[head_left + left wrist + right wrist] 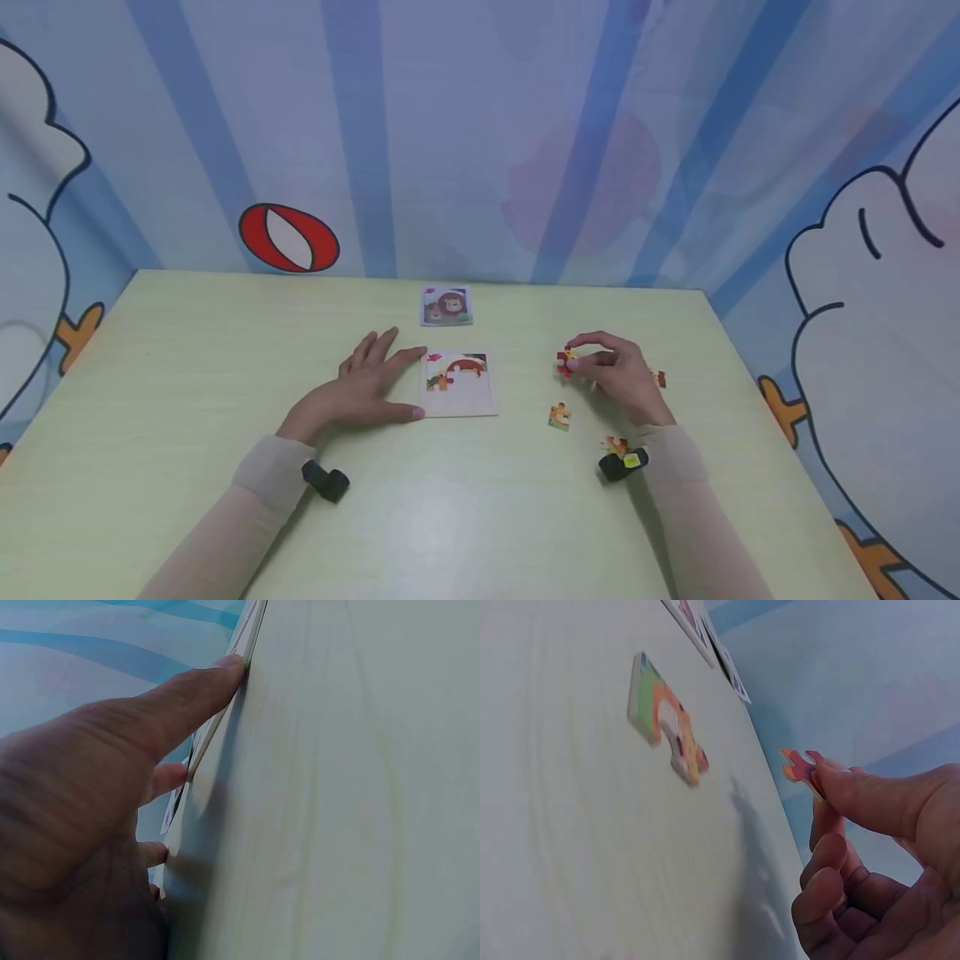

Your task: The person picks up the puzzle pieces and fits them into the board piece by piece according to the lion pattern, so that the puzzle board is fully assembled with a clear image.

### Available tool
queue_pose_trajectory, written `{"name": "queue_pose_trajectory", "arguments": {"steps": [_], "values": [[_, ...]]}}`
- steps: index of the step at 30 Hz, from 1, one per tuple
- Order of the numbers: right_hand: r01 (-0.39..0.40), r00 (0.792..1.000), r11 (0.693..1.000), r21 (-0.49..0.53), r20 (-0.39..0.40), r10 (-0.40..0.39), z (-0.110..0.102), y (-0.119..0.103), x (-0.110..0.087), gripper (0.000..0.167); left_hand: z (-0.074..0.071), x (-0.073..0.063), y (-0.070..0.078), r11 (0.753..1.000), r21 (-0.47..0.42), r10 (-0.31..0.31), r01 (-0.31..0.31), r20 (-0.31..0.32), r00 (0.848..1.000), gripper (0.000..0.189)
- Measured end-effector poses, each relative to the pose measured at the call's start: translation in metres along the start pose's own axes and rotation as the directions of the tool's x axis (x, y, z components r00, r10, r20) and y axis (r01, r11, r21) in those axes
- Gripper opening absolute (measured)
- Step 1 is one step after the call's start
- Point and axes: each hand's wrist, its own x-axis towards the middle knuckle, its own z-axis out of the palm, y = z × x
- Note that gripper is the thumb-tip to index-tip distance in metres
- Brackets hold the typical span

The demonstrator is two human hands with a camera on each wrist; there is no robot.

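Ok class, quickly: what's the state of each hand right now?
Left hand: open, touching the board.
Right hand: closed, pinching a puzzle piece.

Table: pale yellow-green, faint grain. On it: jigsaw tray, left edge against left hand; lion picture card, ahead and right of same hand; orange-and-green jigsaw piece, left of right hand; orange jigsaw piece, near side of it; red jigsaw piece, part hidden, just right.

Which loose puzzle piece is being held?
The red-and-yellow piece, pinched by the right hand; the other loose pieces lie on the table.
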Motion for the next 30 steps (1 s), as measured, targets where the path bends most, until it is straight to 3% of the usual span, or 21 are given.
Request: {"name": "queue_pose_trajectory", "arguments": {"steps": [18,30], "values": [[0.008,0.995,0.998,0.065,0.099,-0.014,0.057,-0.023,0.016,0.03,-0.001,-0.001,0.0,1.0,-0.013,0.006,-0.006,0.001,1.0,0.096],[-0.031,0.99,0.997,0.066,0.137,0.022,0.092,-0.036,0.022,0.027,-0.001,-0.002,0.0,1.0,-0.011,0.013,-0.013,-0.006,1.0,0.096]]}}
